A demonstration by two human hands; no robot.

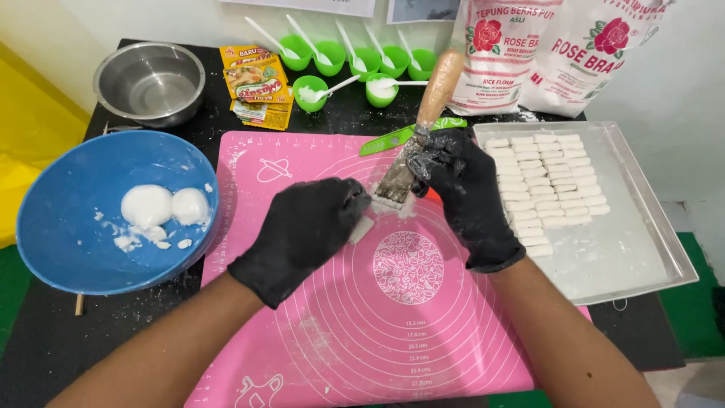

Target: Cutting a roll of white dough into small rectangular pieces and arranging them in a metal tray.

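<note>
Right hand (pixel 464 193), black-gloved, closed around wooden-handled scraper (pixel 423 132), blade pressed down onto white dough strip (pixel 377 208) on pink mat (pixel 393 302). Left hand (pixel 306 234), also gloved, curled, fingertips pinching the strip just at nine o'clock of the blade. Cutting step in hand, by the look of it: small pieces sliced off. Next cut likely calls for a straight downward press and steady hold. At three o'clock, metal tray (pixel 649 242) with rows of cut pieces (pixel 544 181); at nine o'clock, blue bowl (pixel 60 249) with dough lumps.
</note>
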